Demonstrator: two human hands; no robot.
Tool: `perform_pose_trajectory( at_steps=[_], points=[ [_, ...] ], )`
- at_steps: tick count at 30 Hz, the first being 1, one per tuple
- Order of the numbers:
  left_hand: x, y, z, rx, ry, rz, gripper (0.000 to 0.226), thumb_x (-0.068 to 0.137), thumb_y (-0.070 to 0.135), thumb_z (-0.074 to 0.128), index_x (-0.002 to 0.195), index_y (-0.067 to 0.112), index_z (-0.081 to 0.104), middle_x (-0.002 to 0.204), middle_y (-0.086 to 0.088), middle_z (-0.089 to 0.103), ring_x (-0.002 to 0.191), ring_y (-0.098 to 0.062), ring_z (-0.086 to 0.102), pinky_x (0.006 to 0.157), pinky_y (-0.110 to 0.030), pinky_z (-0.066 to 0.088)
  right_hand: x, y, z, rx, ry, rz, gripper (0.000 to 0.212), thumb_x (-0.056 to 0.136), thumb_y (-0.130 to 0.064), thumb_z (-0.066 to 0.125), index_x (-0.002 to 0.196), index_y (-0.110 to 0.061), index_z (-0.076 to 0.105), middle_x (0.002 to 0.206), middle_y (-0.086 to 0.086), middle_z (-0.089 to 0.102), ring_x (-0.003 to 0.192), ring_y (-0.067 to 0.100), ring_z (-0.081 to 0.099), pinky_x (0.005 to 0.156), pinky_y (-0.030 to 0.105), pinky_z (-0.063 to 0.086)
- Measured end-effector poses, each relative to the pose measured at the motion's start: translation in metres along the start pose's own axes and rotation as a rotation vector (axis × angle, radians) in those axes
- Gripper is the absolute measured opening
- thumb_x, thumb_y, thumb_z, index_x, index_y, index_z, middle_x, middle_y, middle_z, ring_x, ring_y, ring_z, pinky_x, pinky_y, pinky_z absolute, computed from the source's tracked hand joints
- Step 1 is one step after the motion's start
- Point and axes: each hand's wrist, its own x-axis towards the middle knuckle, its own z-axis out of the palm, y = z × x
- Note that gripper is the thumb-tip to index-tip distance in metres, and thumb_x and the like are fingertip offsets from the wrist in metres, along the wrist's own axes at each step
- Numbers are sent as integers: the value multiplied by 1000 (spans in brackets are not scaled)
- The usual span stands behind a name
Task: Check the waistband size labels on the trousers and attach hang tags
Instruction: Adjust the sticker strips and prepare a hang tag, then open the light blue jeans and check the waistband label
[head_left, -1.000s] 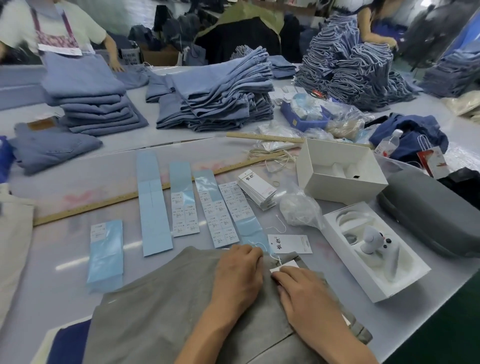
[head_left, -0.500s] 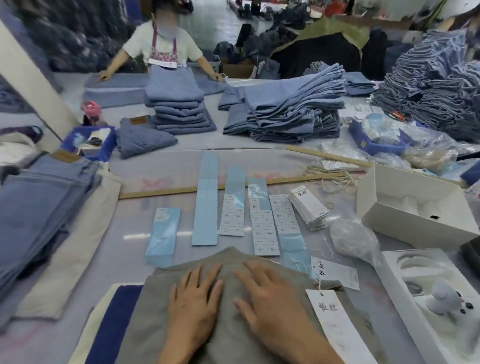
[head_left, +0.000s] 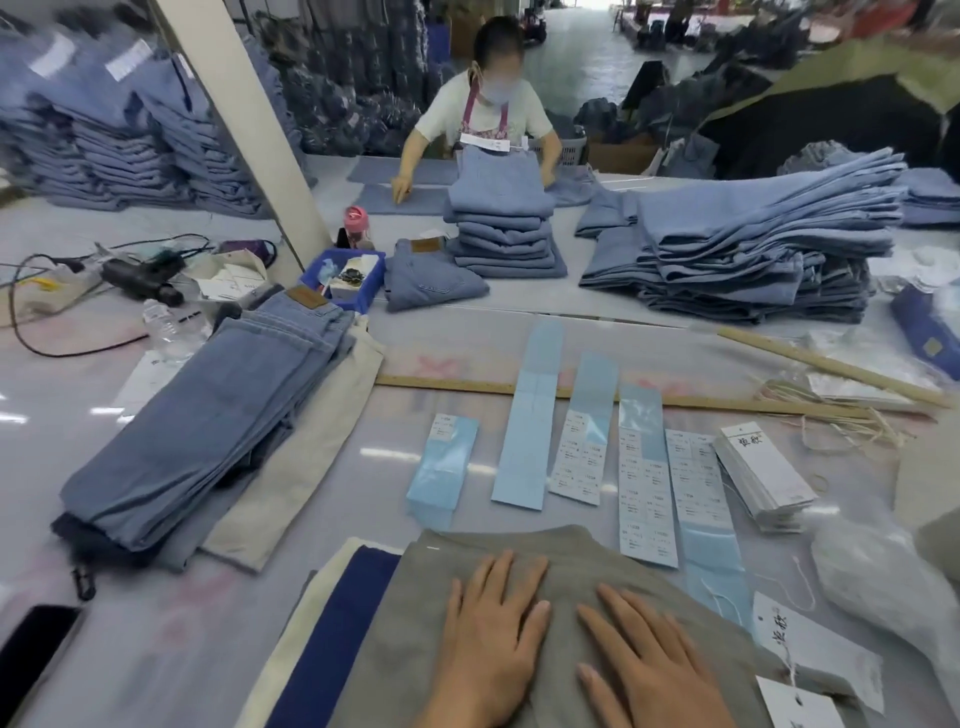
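Grey trousers (head_left: 415, 639) lie folded at the near table edge, on top of navy and cream garments. My left hand (head_left: 493, 639) and my right hand (head_left: 649, 660) both rest flat on the grey cloth, fingers spread, holding nothing. Two white hang tags (head_left: 810, 649) on string lie at the trousers' right corner. A stack of white hang tags (head_left: 761, 475) sits further right. Several strips of size stickers on blue backing (head_left: 644, 478) lie in a row beyond the trousers.
A pile of folded blue jeans (head_left: 208, 431) lies to the left over a cream garment. A long wooden ruler (head_left: 623, 397) crosses the table. Denim stacks (head_left: 743, 249) and a blue bin (head_left: 345, 278) stand farther back, where another person folds jeans. A clear plastic bag (head_left: 883, 582) lies right.
My hands moved from pinching the tag at the waistband corner to lying flat on the grey trousers. The view has swung left and up; the hang tag now lies loose at the right.
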Motion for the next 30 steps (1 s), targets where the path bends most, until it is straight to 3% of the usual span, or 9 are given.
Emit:
perform_pose_trajectory(
  at_steps=[3, 5, 7, 11, 13, 15, 17, 23, 30],
  points=[
    [-7, -7, -4, 102, 58, 162, 50, 104, 54, 29, 154, 52, 28, 166, 7, 26, 152, -7, 25, 122, -33, 22, 5, -4, -2, 22, -30, 61, 74, 101, -65, 11, 103, -33, 78, 116, -4, 74, 110, 10, 52, 108, 16, 15],
    [-17, -18, -11, 162, 14, 192, 51, 90, 63, 31, 134, 55, 57, 139, 16, 62, 124, 2, 60, 96, -19, 49, 5, -8, -3, 55, -58, 81, 61, 99, -65, 20, 105, -37, 73, 115, -7, 74, 106, 10, 64, 102, 18, 22],
    [-21, -43, -12, 30, -30, 197, 56, 83, 70, 30, 131, 58, 57, 128, 24, 67, 110, 9, 65, 79, -17, 56, 12, -19, 1, 68, 17, 67, 50, 99, -66, 18, 111, -42, 61, 112, -8, 74, 95, 7, 73, 100, 17, 22],
    [-11, -127, -46, -187, 7, 133, 38, 102, 49, 42, 135, 44, 62, 142, 23, 57, 129, 0, 55, 106, -20, 45, 27, -44, 15, -92, 83, 134, 29, 95, -48, 38, 106, -32, 60, 91, 6, 77, 80, 16, 76, 105, 17, 20],
    [6, -182, -68, -437, 251, -159, 26, 100, 29, 58, 123, 29, 71, 128, 14, 67, 122, -13, 62, 99, -24, 46, 50, -60, 18, -64, -81, 291, 40, 80, -23, 56, 118, -15, 68, 122, 18, 68, 107, 32, 71, 110, 29, 27],
    [21, -246, -104, -599, 640, -526, 27, 95, 12, 63, 121, 16, 70, 122, -6, 70, 115, -29, 63, 92, -34, 47, 69, -71, 35, -27, -81, 262, 50, 97, -54, 44, 144, -39, 39, 160, -5, 31, 143, 15, 39, 115, 24, 26],
    [28, -312, -145, -588, 880, -829, 37, 92, 8, 64, 128, -1, 60, 131, -27, 58, 120, -44, 54, 98, -51, 45, 87, -93, 49, -35, -135, 199, 56, 93, -73, 36, 145, -53, 25, 161, -21, 19, 146, 4, 28, 115, 17, 25],
    [38, -457, -194, -661, 562, -1199, 68, 90, 32, 74, 136, -12, 49, 142, -34, 46, 126, -52, 46, 104, -56, 44, 124, -159, 86, -32, -256, 66, 53, 96, -63, 43, 147, -47, 37, 157, -20, 31, 144, 6, 33, 113, 23, 34],
    [57, -503, -223, -1419, 773, -1140, 80, 81, 34, 85, 147, 10, 46, 143, -13, 55, 125, -36, 58, 100, -50, 52, 164, -210, 104, 15, -272, -71, 44, 103, -46, 43, 146, -41, 41, 151, -19, 37, 137, 10, 36, 111, 29, 34]
  ],
)
